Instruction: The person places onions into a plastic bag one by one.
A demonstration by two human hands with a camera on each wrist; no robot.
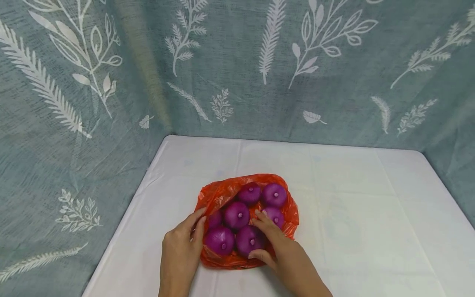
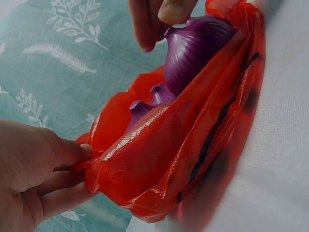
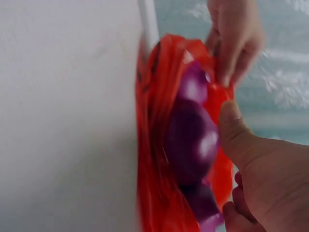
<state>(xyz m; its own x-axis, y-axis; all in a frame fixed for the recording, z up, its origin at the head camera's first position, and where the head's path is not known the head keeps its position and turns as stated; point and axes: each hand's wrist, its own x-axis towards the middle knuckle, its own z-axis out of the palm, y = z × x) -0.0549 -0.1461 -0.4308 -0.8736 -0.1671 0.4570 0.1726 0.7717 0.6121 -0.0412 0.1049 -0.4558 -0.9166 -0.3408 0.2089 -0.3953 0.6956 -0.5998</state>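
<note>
- Red plastic bag (image 1: pixel 222 194) is pinched at its left edge by the left hand (image 1: pixel 182 247); in the left wrist view the thumb and fingers (image 2: pixel 67 152) press a fold of the film between them.
- We note the right hand (image 1: pixel 278 247) curled around the near-right onion (image 1: pixel 249 240), thumb at its near side and fingers over its far side, so its grip is closed on that onion.
- In the right wrist view the thumb (image 3: pixel 234 128) lies against the glossy purple skin of that same onion (image 3: pixel 190 140).
- We count seven purple onions in the head view: two in the far row (image 1: pixel 250 193) (image 1: pixel 274 194), three in the middle (image 1: pixel 215 218) (image 1: pixel 236 214) (image 1: pixel 275 215), two in the near row, the other being at near left (image 1: pixel 220 240).
- Each onion that shows its top has a small pale stem nub pointing upward.
- All seven sit inside the open bag, packed touching one another.
- We record one bag only; it lies on the white tablecloth (image 1: pixel 352 214), near the front edge and slightly left of centre.
- Black print shows on the bag's side in the left wrist view (image 2: pixel 212 140); we cannot read it.
- One table, with a blue-grey curtain (image 1: pixel 237 74) with white leaf motifs around its far and left sides.
</note>
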